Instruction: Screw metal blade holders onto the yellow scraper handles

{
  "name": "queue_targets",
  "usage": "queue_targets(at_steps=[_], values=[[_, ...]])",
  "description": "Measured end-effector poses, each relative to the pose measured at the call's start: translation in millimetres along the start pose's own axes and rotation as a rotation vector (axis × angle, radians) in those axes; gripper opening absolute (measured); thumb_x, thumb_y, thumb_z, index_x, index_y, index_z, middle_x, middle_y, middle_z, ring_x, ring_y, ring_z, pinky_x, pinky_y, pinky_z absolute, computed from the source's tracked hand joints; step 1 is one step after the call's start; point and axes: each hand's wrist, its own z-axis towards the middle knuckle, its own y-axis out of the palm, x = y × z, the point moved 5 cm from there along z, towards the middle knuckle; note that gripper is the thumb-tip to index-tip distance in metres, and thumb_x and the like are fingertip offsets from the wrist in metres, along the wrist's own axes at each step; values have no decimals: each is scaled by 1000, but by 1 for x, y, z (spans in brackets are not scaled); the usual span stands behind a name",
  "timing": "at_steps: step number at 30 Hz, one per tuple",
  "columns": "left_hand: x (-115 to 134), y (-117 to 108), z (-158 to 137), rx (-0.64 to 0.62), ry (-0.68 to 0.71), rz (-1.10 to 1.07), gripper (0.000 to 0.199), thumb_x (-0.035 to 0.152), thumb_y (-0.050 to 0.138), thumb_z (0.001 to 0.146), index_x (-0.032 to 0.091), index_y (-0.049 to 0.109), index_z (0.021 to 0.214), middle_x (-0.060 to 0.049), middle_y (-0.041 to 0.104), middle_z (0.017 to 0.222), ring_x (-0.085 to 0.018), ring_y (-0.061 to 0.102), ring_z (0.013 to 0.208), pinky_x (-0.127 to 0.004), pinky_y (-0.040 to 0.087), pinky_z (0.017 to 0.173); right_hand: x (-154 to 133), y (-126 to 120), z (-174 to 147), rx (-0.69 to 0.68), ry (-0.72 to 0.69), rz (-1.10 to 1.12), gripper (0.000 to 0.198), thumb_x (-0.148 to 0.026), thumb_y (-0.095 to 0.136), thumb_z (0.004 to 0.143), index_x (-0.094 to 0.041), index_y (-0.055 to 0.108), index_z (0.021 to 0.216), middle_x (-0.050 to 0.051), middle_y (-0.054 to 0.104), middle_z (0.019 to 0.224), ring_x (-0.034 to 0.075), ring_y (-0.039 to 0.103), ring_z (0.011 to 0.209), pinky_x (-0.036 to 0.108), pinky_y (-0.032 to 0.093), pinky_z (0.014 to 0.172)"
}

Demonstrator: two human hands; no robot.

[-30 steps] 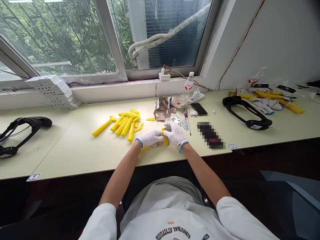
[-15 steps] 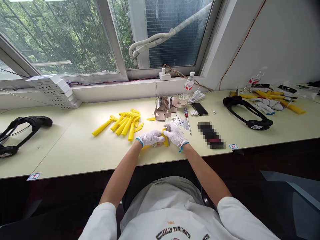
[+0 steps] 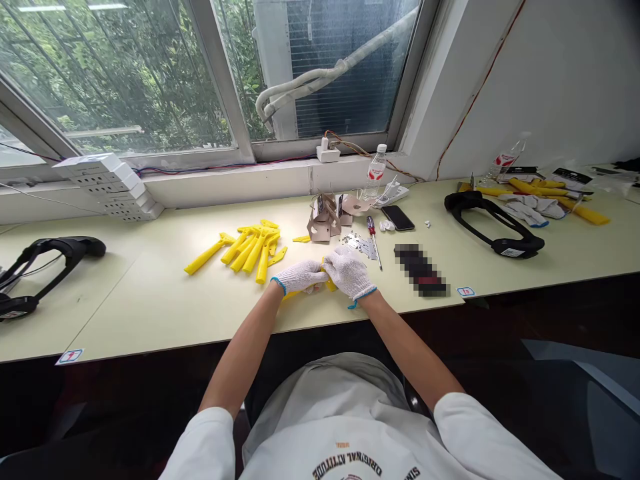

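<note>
White knit gloves with blue cuffs cover both hands. My left hand (image 3: pixel 301 277) is closed around a yellow scraper (image 3: pixel 331 285), whose handle shows below that hand. My right hand (image 3: pixel 349 272) has its fingers pressed together on the scraper's head and hides most of it. Just beyond the hands lie small screws and flat metal blades (image 3: pixel 361 244). A screwdriver (image 3: pixel 374 241) with a red and dark handle rests to their right. Left of my left hand is a pile of yellow scraper handles (image 3: pixel 254 249), with loose yellow pieces (image 3: pixel 278 256) beside it.
Brown cardboard packaging (image 3: pixel 325 220), a water bottle (image 3: pixel 376 172) and a phone (image 3: pixel 398 217) stand or lie toward the window. Black headsets (image 3: pixel 500 230) are at both sides. A pixelated dark item (image 3: pixel 421 270) lies right of my hands, near the table's front edge (image 3: pixel 200 348).
My right hand has turned and shifted slightly left over the scraper's head, covering more of it. My left hand keeps its hold in nearly the same place.
</note>
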Motion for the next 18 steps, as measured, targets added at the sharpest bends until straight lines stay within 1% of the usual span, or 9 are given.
queue_targets(at_steps=[3,7,11,15,18], values=[[0,0,0,8,-5,16,41,53,61,98,19,64,75,-6,67,69,-16,55,58,-30,45,57,0,1,0,-11,10,-8,18,-29,61,104,-18,69,91,15,64,103,28,54,106,41,43,101],[-2,1,0,26,-26,-12,37,49,63,98,18,66,79,-7,68,71,-18,58,63,-30,47,60,2,2,0,-22,29,4,20,-28,57,104,-18,68,91,14,64,102,27,54,103,40,43,99],[-3,0,0,31,-26,-10,36,48,62,99,18,66,78,-8,69,73,-18,59,62,-31,47,59,3,1,1,-20,57,47,20,-28,57,104,-17,68,91,14,64,105,25,54,103,39,43,99],[3,0,-2,11,23,-2,37,50,60,99,19,65,78,-6,67,71,-18,58,60,-31,46,60,5,2,2,-5,112,118,17,-26,60,102,-16,68,91,12,66,105,22,55,101,35,44,96],[6,0,-5,12,29,-36,37,51,64,97,20,64,77,-6,67,72,-18,57,61,-31,45,61,11,2,3,13,183,175,12,-25,63,99,-15,68,95,11,66,103,20,55,97,34,44,91]])
